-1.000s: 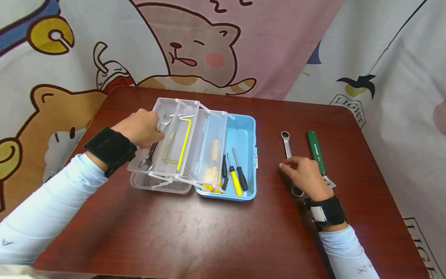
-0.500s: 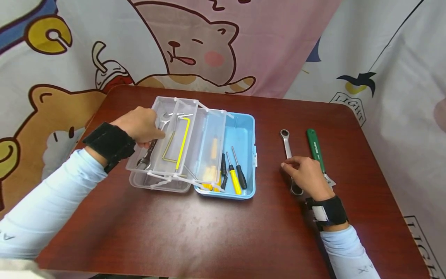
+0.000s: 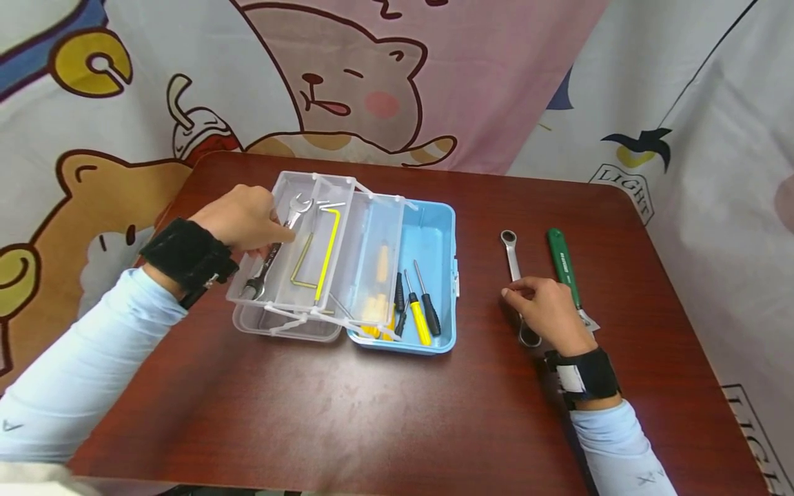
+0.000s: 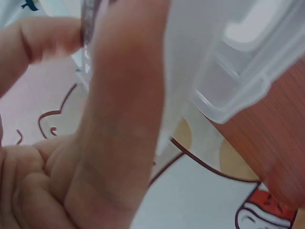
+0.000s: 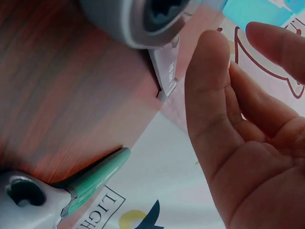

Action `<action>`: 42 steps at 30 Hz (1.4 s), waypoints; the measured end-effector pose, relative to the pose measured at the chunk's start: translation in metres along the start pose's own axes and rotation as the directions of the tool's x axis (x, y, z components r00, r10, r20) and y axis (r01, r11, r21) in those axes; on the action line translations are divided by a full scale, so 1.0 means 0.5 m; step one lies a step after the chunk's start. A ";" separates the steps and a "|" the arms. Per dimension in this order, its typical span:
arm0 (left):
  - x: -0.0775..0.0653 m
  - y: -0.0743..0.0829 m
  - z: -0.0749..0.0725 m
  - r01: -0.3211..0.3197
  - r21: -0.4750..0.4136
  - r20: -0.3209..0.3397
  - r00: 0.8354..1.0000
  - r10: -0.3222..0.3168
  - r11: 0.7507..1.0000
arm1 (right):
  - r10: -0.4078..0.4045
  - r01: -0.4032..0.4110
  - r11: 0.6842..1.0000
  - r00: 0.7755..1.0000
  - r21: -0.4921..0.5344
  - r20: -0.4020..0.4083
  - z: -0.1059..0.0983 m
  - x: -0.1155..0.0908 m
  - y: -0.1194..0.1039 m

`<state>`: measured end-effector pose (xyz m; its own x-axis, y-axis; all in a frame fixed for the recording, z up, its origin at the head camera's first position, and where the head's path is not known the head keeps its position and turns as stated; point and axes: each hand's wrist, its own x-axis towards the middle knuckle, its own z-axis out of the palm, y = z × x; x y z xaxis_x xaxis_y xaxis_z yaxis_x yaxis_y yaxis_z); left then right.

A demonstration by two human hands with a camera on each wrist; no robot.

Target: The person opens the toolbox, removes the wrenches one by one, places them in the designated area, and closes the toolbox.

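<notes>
My left hand [image 3: 238, 219] reaches over the clear tray [image 3: 310, 289] at the left and pinches an open-ended wrench [image 3: 268, 260] by its middle, between thumb and finger. One forked end shows beyond the hand, the other near the tray's front. Up close in the left wrist view, the thumb [image 4: 124, 95] covers much of the wrench [image 4: 87, 36]. On the right side of the table, my right hand [image 3: 548, 310] hovers with loosely curled fingers over a ring wrench [image 3: 511, 258] and holds nothing. A green-handled tool [image 3: 560, 258] with a metal head lies beside that hand.
A yellow hex key [image 3: 327, 255] and a brass one [image 3: 299, 265] lie in the tray. Hinged arms join it to the blue toolbox [image 3: 428, 213], where screwdrivers [image 3: 418, 317] and wooden-coloured pieces lie. A printed curtain [image 3: 484, 83] hangs behind the table [image 3: 397, 420].
My left hand has shifted slightly left and back, uncovering more of the wrench's far end, and the wrench has moved a little. The right hand stays almost still.
</notes>
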<state>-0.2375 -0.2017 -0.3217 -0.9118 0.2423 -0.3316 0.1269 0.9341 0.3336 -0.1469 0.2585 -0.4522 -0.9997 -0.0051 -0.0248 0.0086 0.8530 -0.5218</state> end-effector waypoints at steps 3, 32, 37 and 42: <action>-0.006 0.004 -0.003 -0.024 -0.021 -0.023 0.999 0.023 1.000 | -0.001 0.001 1.000 1.000 0.006 -0.002 -0.001 0.001 0.000; -0.143 0.091 0.041 -0.502 -0.188 -0.628 0.722 0.290 0.844 | -0.089 0.094 0.995 0.989 0.035 -0.122 -0.008 -0.022 -0.027; -0.139 0.113 0.067 -0.564 -0.196 -0.658 0.682 0.319 0.802 | -0.112 0.119 0.992 0.984 0.045 -0.139 -0.010 -0.024 -0.037; -0.136 0.132 0.088 -0.600 -0.231 -0.650 0.681 0.338 0.766 | -0.139 0.149 0.988 0.973 0.045 -0.185 -0.015 -0.026 -0.050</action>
<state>-0.1500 -0.1449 -0.3161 -0.8318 0.3106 0.4601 0.5543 0.5097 0.6579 -0.1344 0.2413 -0.4324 -0.9782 -0.0268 0.2060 -0.1399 0.8182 -0.5577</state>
